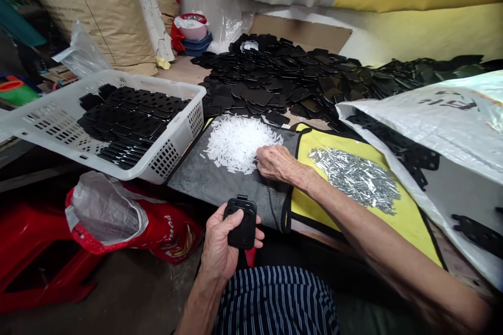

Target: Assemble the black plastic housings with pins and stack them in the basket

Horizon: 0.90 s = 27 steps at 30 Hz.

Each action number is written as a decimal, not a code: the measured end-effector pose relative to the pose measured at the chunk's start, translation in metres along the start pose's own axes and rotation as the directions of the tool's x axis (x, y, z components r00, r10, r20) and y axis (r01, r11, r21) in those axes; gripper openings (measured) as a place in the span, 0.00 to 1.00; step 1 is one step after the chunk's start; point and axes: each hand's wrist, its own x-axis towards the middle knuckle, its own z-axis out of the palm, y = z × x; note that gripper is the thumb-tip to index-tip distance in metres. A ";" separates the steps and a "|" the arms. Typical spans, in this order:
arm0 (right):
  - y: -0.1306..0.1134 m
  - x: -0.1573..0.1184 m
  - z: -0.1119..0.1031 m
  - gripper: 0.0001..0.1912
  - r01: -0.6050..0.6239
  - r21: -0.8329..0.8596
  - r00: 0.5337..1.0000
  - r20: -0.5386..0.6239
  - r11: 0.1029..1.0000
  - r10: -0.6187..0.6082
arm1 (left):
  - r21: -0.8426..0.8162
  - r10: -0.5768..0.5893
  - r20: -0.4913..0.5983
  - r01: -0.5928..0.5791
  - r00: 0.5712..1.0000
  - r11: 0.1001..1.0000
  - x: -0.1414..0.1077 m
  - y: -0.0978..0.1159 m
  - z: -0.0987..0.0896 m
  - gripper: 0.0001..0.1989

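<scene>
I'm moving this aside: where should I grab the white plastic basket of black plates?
Probably by the near rim of the white plastic basket, coming from the front: that edge faces you, stands free, and its slotted wall gives fingers purchase below the black plates.

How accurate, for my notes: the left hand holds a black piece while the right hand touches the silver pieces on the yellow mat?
No: the head view shows the right hand at the white pieces on the grey cloth, not the silver ones.
</scene>
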 end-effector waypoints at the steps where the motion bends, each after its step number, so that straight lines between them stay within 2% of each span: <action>1: -0.002 -0.007 -0.004 0.08 -0.015 0.035 1.000 -0.011 0.999 0.016 | -0.013 0.001 0.011 -0.001 1.000 1.000 0.000 0.001 -0.002 0.07; 3: -0.008 -0.026 -0.010 0.08 -0.083 0.290 0.996 0.005 0.954 0.085 | -0.052 -0.004 0.056 0.006 0.998 0.999 0.001 0.003 -0.006 0.07; 4: -0.013 -0.037 -0.012 0.07 -0.132 0.497 0.991 0.044 0.858 0.127 | -0.075 -0.014 0.088 0.021 0.996 0.997 0.002 0.002 -0.008 0.06; 5: -0.019 -0.047 -0.013 0.06 -0.179 0.706 0.983 0.094 0.685 0.159 | -0.097 -0.030 0.123 0.042 0.992 0.994 0.003 0.001 -0.010 0.06; 6: -0.025 -0.058 -0.013 0.05 -0.209 0.864 0.974 0.141 0.458 0.179 | -0.119 -0.047 0.159 0.067 0.986 0.991 0.004 -0.001 -0.012 0.06; 7: -0.031 -0.066 -0.011 0.06 -0.215 0.946 0.967 0.173 0.242 0.186 | -0.139 -0.062 0.195 0.090 0.979 0.986 0.005 -0.003 -0.014 0.06; 8: -0.037 -0.074 -0.009 0.07 -0.201 0.975 0.966 0.182 0.094 0.185 | -0.155 -0.071 0.229 0.109 0.971 0.982 0.006 -0.005 -0.015 0.06; 9: -0.042 -0.079 -0.007 0.08 -0.181 0.984 0.966 0.177 0.001 0.187 | -0.170 -0.074 0.260 0.122 0.963 0.978 0.007 -0.007 -0.015 0.06; 11: -0.049 -0.085 0.000 0.08 -0.163 0.984 0.968 0.175 -0.077 0.182 | -0.193 -0.071 0.311 0.136 0.948 0.972 0.007 -0.010 -0.014 0.06; 17: -0.054 -0.088 0.013 0.09 -0.124 0.976 0.962 0.163 -0.180 0.217 | -0.195 -0.077 0.407 0.169 0.910 0.966 0.006 -0.011 -0.010 0.06; 20: -0.053 -0.088 0.012 0.10 -0.113 0.973 0.965 0.156 -0.200 0.212 | -0.206 -0.062 0.441 0.168 0.896 0.964 0.007 -0.015 -0.014 0.07; 22: -0.053 -0.089 0.011 0.10 -0.118 0.977 0.963 0.157 -0.180 0.221 | -0.203 -0.047 0.455 0.155 0.889 0.967 0.009 -0.018 -0.018 0.06; 23: -0.053 -0.091 0.010 0.09 -0.114 0.985 0.961 0.142 -0.127 0.237 | -0.190 -0.043 0.458 0.145 0.888 0.971 0.010 -0.019 -0.020 0.06; 24: -0.054 -0.092 0.010 0.08 -0.093 0.995 0.961 0.097 -0.029 0.258 | -0.165 -0.045 0.455 0.134 0.889 0.977 0.010 -0.019 -0.021 0.06; 25: -0.056 -0.094 0.010 0.06 -0.050 0.993 0.963 0.019 0.110 0.270 | -0.132 -0.051 0.447 0.122 0.893 0.984 0.010 -0.019 -0.022 0.06; 27: -0.062 -0.098 0.013 0.02 0.103 0.902 0.948 -0.217 0.420 0.233 | -0.071 -0.055 0.421 0.093 0.905 0.993 0.010 -0.018 -0.023 0.07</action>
